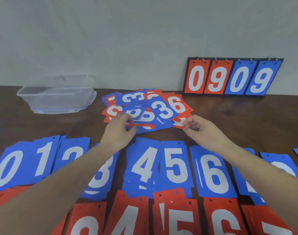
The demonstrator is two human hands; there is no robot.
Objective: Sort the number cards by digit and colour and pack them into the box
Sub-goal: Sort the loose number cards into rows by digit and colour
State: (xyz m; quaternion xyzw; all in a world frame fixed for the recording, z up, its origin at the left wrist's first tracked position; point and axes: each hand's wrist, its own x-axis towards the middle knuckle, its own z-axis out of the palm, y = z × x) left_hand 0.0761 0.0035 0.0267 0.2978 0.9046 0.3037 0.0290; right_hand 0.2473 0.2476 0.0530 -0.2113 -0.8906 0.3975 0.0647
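Tabletop: red card (pixel 139 125) between left fingers (pixel 129 123) (edge-on)

Single head-worn wide-angle view, looking forward and down across the counter (pixel 229 116), both forearms reaching in from the near edge, sorted card rows close below, grey wall (pixel 128 39) at the far side

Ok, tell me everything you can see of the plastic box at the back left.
The plastic box is clear and rectangular with rounded corners and a lipped rim. It stands upright on the brown table, back left, close to the grey wall. No lid is on it and no cards show inside. Neither hand touches it; the mixed card pile lies apart, to its right.
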